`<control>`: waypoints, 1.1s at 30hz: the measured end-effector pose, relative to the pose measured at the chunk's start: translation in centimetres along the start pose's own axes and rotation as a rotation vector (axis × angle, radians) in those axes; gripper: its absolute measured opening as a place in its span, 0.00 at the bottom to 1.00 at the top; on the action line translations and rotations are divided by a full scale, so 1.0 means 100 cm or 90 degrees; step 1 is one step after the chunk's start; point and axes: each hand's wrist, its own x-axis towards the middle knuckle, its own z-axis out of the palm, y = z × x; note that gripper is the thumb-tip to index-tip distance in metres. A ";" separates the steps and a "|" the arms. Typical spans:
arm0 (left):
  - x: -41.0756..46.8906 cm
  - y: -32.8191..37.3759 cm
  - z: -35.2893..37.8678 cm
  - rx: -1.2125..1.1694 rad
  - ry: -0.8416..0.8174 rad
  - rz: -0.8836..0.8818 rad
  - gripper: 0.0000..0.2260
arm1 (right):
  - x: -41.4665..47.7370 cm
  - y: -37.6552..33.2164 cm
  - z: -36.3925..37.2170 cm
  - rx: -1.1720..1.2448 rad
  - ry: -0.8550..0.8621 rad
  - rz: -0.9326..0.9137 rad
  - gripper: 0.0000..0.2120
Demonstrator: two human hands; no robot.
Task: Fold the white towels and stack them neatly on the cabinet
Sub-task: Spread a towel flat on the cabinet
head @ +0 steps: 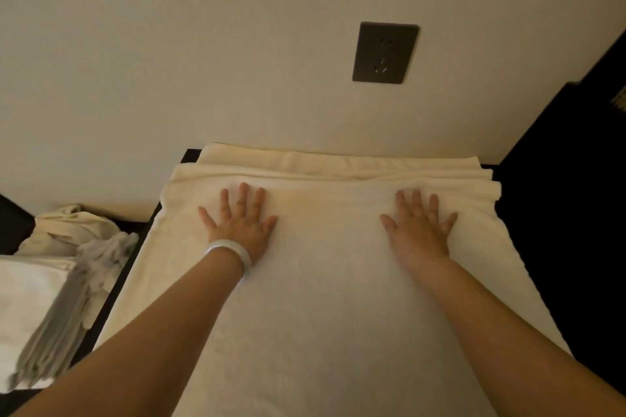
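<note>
A large white towel point(325, 281) lies spread flat over the dark cabinet point(135, 247), on top of a stack of folded white towels point(338, 162) whose layered edges show at the far side against the wall. My left hand point(242, 222) presses flat on the top towel near its far left part, fingers spread, a white bangle on the wrist. My right hand point(420, 225) presses flat on the far right part in the same way. Neither hand grips anything.
A pile of crumpled white and grey cloth point(67, 264) lies on a lower surface to the left of the cabinet. A dark wall socket point(385, 52) sits above the stack. Dark furniture point(569, 196) stands close on the right.
</note>
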 end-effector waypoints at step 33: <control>-0.134 -0.119 0.050 -0.016 0.050 -0.047 0.28 | -0.169 0.055 0.043 -0.008 0.050 0.118 0.32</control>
